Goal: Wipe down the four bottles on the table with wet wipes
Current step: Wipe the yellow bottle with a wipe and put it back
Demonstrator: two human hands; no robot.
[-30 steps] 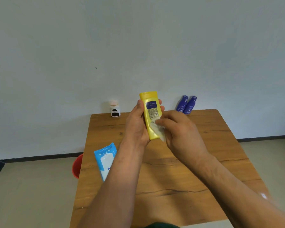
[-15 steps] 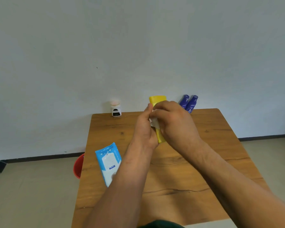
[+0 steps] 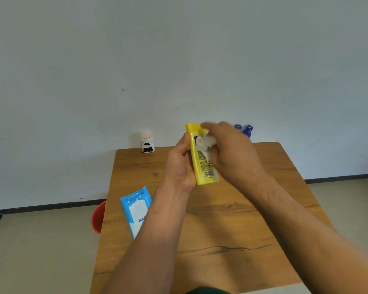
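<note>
My left hand (image 3: 180, 164) grips a yellow bottle (image 3: 204, 172) upright above the wooden table (image 3: 232, 219). With my right hand (image 3: 232, 153) I hold a crumpled white wet wipe (image 3: 204, 143) against the bottle's upper label, just below its cap. A small white bottle (image 3: 147, 142) with a pale cap stands at the table's far left edge. Two blue bottles (image 3: 247, 130) stand at the far edge, partly hidden behind my right hand.
A blue and white wet wipe pack (image 3: 136, 209) lies on the table's left side, partly under my left forearm. A red bucket (image 3: 98, 217) sits on the floor left of the table. A plain wall is close behind the table.
The right hand with the wipe slid from the bottle's lower half up to its top part near the cap. The left hand kept its grip on the bottle.
</note>
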